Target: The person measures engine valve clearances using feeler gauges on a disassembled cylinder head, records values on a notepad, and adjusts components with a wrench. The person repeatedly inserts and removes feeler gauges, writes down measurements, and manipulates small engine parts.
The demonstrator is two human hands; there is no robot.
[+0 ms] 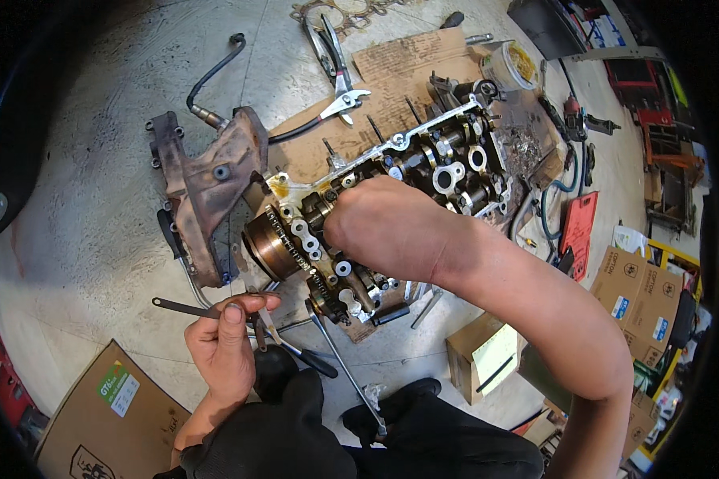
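Note:
My left hand (222, 343) pinches a feeler gauge (185, 308) between thumb and fingers; its thin dark blades are fanned apart. A cylinder head (449, 177) with exposed camshafts lies in front of me on flattened cardboard. Over its near left part is my right hand (383, 219), curled with its back upward. Its fingertips reach down among the camshaft parts, and whatever they hold is hidden. At the head's left end sits a brownish round cam gear (268, 243). Just below it is a second, smaller toothed gear (325, 294).
A rusty heat shield-like casting (208, 188) lies left of the head. Pliers (345, 104) rest on the cardboard (299, 152) beyond it. A long ratchet-like tool (347, 371) lies near my feet. Cardboard boxes (112, 411) flank me, and a tub (510, 65) stands far right.

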